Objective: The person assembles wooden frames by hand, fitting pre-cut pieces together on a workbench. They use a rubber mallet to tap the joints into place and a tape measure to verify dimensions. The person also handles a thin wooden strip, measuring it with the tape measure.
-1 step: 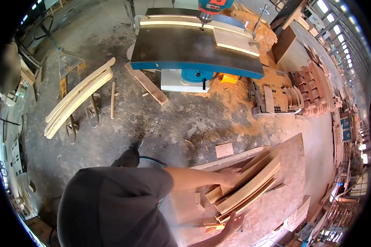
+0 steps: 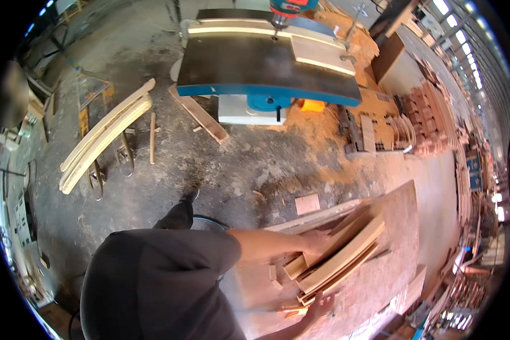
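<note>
Several curved wooden strips (image 2: pixel 343 258) lie side by side on a board-topped work surface (image 2: pixel 388 283) at the lower right. My left hand (image 2: pixel 317 242) rests against their far-left side, its fingers stretched out along the wood. At their near end, my right hand (image 2: pixel 321 307) touches or almost touches the outermost strip, with fingers apart. Beside the right hand lies an orange-handled tool (image 2: pixel 292 310); its kind is hard to make out. A small wooden block (image 2: pixel 274 276) sits left of the strips.
Ahead stands a drilling machine with a dark table (image 2: pixel 238 62), a wooden fence and a chuck (image 2: pixel 279 21). Pale curved strips (image 2: pixel 107 136) rest on a stand at left. A plank (image 2: pixel 201 115) and wood scrap (image 2: pixel 307 204) lie on the floor. Stacked wood pieces (image 2: pixel 428 122) stand at right.
The view has shifted slightly. Both hands stay at the curved strips, with the right hand barely moved along their near end.
</note>
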`<move>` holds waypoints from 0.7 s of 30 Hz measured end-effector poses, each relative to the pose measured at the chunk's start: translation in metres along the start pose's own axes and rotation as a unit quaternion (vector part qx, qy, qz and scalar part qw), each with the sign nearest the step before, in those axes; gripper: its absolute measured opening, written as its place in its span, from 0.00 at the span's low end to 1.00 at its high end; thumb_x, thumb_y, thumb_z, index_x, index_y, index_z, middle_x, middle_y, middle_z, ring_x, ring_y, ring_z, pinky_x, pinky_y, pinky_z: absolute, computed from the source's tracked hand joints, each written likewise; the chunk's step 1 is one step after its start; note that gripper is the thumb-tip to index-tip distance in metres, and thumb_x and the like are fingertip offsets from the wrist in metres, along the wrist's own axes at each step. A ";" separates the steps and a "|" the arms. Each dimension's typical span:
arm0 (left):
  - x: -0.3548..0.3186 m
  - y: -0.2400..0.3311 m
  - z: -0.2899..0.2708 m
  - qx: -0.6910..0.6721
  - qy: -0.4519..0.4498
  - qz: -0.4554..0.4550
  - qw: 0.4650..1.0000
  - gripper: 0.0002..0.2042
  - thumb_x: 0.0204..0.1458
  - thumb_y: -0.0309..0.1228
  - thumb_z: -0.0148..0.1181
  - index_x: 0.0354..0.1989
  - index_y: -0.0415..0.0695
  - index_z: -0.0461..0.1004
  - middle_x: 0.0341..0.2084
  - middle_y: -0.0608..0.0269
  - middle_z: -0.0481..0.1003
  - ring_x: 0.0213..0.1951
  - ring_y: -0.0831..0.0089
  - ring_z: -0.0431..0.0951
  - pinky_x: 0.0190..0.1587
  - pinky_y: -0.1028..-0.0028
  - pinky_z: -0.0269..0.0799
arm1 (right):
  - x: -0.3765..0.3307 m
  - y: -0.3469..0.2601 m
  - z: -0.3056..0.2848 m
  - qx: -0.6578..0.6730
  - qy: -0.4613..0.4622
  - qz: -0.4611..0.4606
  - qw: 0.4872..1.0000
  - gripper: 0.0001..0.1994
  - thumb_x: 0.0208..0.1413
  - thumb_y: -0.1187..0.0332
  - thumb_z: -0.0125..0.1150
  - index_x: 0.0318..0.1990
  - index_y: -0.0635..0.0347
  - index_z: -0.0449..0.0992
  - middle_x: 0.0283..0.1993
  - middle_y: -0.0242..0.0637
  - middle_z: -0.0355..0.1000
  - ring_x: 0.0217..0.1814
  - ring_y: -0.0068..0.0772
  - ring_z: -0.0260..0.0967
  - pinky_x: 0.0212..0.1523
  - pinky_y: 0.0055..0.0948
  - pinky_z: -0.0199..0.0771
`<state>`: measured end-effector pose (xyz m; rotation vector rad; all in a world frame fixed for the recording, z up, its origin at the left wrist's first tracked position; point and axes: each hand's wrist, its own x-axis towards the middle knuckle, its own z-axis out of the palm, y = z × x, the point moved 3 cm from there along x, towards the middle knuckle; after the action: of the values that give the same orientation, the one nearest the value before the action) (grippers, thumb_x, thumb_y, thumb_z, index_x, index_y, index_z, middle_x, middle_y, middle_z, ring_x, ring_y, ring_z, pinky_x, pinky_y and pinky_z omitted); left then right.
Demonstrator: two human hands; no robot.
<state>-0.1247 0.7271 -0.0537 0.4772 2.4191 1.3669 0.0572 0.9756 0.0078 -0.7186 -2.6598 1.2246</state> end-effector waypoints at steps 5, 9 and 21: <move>0.023 -0.015 -0.024 0.021 -0.109 0.086 0.990 0.36 0.43 0.40 0.70 0.61 0.35 0.67 0.67 0.35 0.59 0.66 0.48 0.65 0.67 0.61 0.64 | -0.108 -0.072 0.037 0.055 -0.024 0.022 0.998 0.29 0.54 0.73 0.71 0.64 0.63 0.69 0.56 0.40 0.70 0.51 0.29 0.70 0.43 0.25 0.76; -0.007 -0.007 -0.026 -0.045 -0.162 0.016 0.986 0.45 0.47 0.36 0.68 0.72 0.35 0.50 0.69 0.41 0.57 0.68 0.51 0.62 0.69 0.60 0.61 | -0.186 -0.084 0.076 -0.082 -0.021 0.009 0.996 0.31 0.51 0.69 0.74 0.63 0.62 0.70 0.65 0.43 0.62 0.62 0.40 0.64 0.54 0.39 0.74; -0.159 -0.064 -0.120 -0.104 -0.024 0.122 0.987 0.24 0.50 0.29 0.64 0.58 0.41 0.71 0.54 0.51 0.73 0.56 0.52 0.74 0.56 0.60 0.72 | -0.281 -0.173 0.210 -0.256 -0.079 -0.085 0.960 0.28 0.46 0.65 0.75 0.55 0.62 0.75 0.59 0.54 0.71 0.60 0.57 0.70 0.56 0.45 0.75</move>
<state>-0.0428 0.5356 -0.0326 0.7604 2.2030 1.6668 0.1773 0.6038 0.0200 -0.4432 -3.1300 0.5676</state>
